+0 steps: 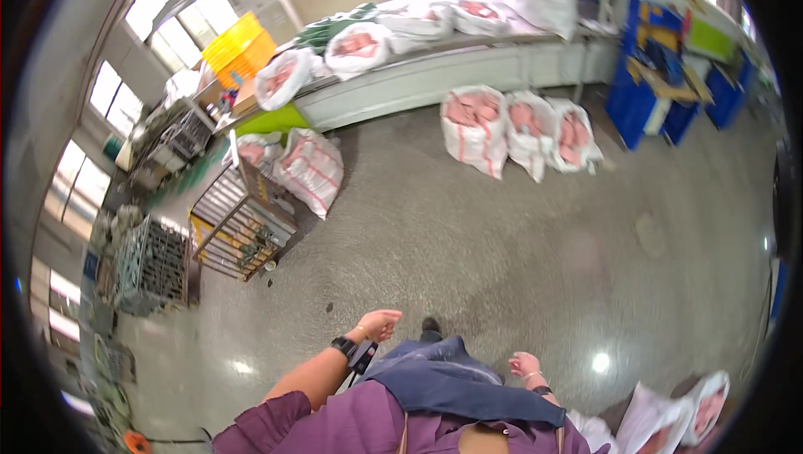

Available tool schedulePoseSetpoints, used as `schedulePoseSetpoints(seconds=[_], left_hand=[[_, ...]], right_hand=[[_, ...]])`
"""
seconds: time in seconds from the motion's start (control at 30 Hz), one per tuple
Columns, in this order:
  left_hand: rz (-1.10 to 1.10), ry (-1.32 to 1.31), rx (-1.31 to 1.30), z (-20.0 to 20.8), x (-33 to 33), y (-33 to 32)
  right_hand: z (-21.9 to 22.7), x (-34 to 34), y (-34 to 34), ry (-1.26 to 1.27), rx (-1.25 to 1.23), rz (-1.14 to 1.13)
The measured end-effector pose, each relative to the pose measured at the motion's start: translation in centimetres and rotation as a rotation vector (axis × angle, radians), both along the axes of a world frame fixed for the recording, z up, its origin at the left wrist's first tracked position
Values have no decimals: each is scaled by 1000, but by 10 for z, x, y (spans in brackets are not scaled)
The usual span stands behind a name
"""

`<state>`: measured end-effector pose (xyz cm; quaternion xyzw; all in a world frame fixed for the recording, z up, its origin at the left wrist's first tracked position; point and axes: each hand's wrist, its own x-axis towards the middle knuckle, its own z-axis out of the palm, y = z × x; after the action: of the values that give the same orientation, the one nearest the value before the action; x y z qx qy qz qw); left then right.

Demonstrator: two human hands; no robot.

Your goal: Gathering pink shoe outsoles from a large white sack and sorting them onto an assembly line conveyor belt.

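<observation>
My left hand (379, 325) hangs over the grey floor in front of my body, its fingers loosely curled together with nothing showing in them. A black band with a dark device (360, 355) is on that wrist. Beside the dark blue apron (452, 379), my right hand (525, 364) is also curled and looks empty. Neither hand touches any of the sacks. Nearest to the right hand are white sacks (657, 412) at the lower right, with pink pieces partly visible. One dark shoe (431, 324) shows beyond the apron.
Open white sacks of pink pieces (474, 124) stand ahead, by a long bench (418, 86) bearing more sacks. A wheeled barred cart (238, 232) and a red-striped sack (311, 171) stand left, near a yellow crate (238, 48). Blue stands (648, 90) are far right. The floor (401, 237) looks shiny.
</observation>
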<state>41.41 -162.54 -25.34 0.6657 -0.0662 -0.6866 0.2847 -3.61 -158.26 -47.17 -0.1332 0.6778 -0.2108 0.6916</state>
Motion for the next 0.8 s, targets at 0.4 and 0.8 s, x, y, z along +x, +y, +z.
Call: schedulePoseSetpoints(seconds=[0.4, 0.8], left_hand=[[365, 133, -138, -26, 264, -106], [555, 96, -154, -85, 463, -302]], right_hand=[[-1, 70, -235, 440, -107, 313], [-94, 283, -623, 1072, -480, 1866]])
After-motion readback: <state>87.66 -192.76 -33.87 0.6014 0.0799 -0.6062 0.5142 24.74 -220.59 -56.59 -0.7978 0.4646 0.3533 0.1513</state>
